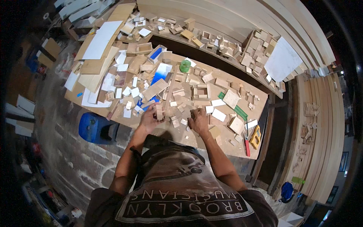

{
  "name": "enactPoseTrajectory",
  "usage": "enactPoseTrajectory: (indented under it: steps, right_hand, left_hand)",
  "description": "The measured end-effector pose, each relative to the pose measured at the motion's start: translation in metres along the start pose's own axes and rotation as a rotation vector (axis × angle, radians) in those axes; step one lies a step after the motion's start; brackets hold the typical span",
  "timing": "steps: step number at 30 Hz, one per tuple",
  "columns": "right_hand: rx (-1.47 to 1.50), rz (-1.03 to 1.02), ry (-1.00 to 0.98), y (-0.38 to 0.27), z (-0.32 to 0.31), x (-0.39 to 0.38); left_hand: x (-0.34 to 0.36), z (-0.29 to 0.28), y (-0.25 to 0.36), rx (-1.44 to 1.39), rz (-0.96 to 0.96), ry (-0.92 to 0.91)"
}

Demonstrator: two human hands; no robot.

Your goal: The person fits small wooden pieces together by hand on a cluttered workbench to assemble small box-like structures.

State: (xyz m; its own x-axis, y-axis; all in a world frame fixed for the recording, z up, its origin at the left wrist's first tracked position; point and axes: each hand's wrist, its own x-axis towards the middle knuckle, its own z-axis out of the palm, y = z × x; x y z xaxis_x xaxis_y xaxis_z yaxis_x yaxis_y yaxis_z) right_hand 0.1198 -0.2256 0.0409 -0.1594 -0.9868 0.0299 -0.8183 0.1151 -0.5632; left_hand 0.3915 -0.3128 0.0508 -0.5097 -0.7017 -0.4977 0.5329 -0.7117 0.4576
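Fingers of the left hand were closed round a small wooden block, held upright just inside the near edge of the desk, left of its middle. The right hand was low over the same edge, fingers bent and drawn together; whether anything was pinched in them I could not tell. A white piece lay just beside its knuckles, and between the hands lay a loose block and a smaller offcut.

The likeliest trouble was the crowding. With so many loose bits near that edge, a wrist or forearm drawn back carelessly could have swept the offcut over the side. The held block looked smooth and small — a loose grip might have let it drop among pieces much like it, hard to pick out again. A sideways move of the right hand could have shoved the white piece into the open wooden box farther in.

Farther left, a long wooden plank seemed to rest unevenly on other scraps; a bump from the left hand might have tipped it. Toward the near right corner lay a red-handled tool and a yellow-handled tool — close enough to the edges that a swinging elbow could have knocked either one off.
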Motion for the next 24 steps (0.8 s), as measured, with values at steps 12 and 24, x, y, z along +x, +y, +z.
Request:
enactPoseTrajectory:
  steps: [12, 24]
  right_hand:
    - [0.572, -0.09, -0.088, -0.073, 0.012, -0.018]
    - [0.516, -0.118, -0.277, -0.077, 0.02, -0.03]
  left_hand:
    - [0.004, 0.009, -0.035, 0.256, 0.017, -0.1]
    - [-0.003, -0.024, -0.044, 0.239, -0.012, -0.113]
